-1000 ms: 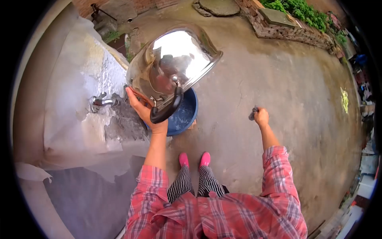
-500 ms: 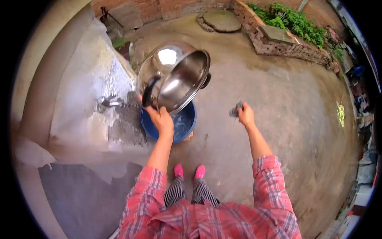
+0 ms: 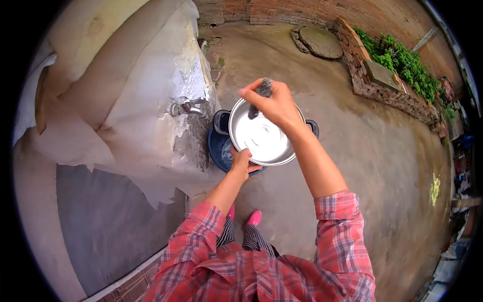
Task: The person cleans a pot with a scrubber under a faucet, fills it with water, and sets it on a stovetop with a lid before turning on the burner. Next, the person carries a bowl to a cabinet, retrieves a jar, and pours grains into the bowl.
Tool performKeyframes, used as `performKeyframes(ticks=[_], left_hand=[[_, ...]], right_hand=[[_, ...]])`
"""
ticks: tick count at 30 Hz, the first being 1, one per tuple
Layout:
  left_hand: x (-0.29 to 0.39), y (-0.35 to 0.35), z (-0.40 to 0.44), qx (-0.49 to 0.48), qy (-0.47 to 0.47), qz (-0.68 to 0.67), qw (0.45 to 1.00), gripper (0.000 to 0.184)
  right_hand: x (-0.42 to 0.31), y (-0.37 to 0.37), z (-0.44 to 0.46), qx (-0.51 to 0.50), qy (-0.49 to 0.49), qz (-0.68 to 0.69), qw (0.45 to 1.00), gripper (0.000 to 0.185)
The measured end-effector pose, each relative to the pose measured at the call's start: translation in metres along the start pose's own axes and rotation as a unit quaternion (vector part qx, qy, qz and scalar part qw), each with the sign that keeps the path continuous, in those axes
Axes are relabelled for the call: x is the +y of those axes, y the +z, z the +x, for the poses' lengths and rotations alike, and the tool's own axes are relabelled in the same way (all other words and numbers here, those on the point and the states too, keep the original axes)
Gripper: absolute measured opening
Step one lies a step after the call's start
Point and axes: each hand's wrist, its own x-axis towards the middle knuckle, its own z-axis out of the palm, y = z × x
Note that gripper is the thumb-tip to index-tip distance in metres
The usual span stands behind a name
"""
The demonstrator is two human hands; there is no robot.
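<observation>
Fingers [image 3: 250,96] of the right hand [image 3: 278,104] curl around a dark scourer [image 3: 264,89] over the pot's [image 3: 261,142] inside, the left hand [image 3: 240,164] grips its near rim above a blue basin [image 3: 218,151], and scouring looks under way, how much remains being impossible to tell.

1 head camera — facing forward, down.

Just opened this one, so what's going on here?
A person has a metal pot by the near edge in the left hand, its open top facing the camera. The right hand grips a dark scouring pad over the pot's far side. Below the pot is a blue basin, partly hidden; whether they touch can't be told. A metal tap juts from the wall beside them.
</observation>
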Motion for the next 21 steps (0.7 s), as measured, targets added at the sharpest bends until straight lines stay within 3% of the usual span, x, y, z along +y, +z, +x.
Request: performKeyframes(ticks=[3,6,12,16,21], left_hand=[[0.006,-0.011,-0.001,-0.009,-0.026,0.009,1.000,0.071],[0.012,-0.020,0.002,-0.007,-0.033,0.018,0.999,0.065],[0.031,-0.026,0.005,-0.050,0.018,0.000,0.999,0.063],[0.043,-0.024,0.003,0.014,0.017,-0.039,0.999,0.062],[0.055,-0.028,-0.013,0.025,-0.007,-0.067,0.997,0.082]], right_hand=[[-0.012,0.050,0.004,-0.075,-0.060,-0.024,0.995,0.026],[-0.017,0.079,0.003,0.021,-0.113,-0.108,0.988,0.030],[-0.019,0.091,0.014,0.042,-0.061,-0.250,0.965,0.026],[-0.013,0.083,0.023,0.010,-0.060,-0.172,0.983,0.024],[-0.016,0.081,0.037,0.044,-0.036,-0.172,0.983,0.030]])
